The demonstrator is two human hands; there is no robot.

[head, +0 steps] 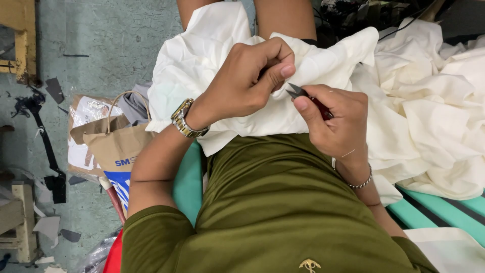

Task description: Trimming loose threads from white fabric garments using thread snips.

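A cream white cloth [202,55] lies bunched over my lap. My left hand [247,76], with a metal watch on its wrist, pinches a fold of this cloth between thumb and fingers. My right hand [336,124], wearing a thin bracelet, grips small thread snips [303,95] with a dark red handle. The snips' metal tips point at the pinched fold, right beside my left thumb. I cannot tell whether the blades touch the cloth.
More cream cloth [434,101] is piled at the right over a teal bench [444,207]. A brown paper bag [113,141] stands on the grey floor at left, with fabric scraps and a wooden frame [22,45] nearby.
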